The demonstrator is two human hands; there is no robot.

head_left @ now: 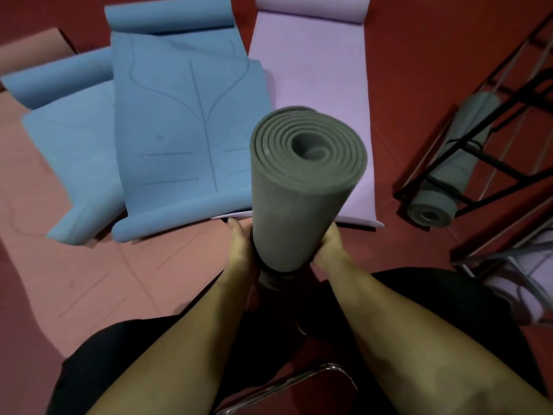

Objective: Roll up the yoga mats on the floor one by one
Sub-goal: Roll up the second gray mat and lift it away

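Note:
A rolled grey yoga mat [299, 187] stands on end in front of me, its spiral top facing the camera. My left hand [241, 250] grips its lower part from the left and my right hand [330, 250] grips it from the right. Unrolled on the floor behind it lie a blue mat [185, 130] with line markings, a second blue mat [68, 151] to its left, a lilac mat [317, 76] to its right and a pink mat [98, 280] underneath at the left. The far ends of both blue mats and the lilac mat curl up.
A black metal rack [490, 139] stands at the right with a rolled grey mat [454, 175] on its lower level and a lilac mat [526, 289] nearer me. The floor is dark red. A chrome chair frame [299, 381] shows between my knees.

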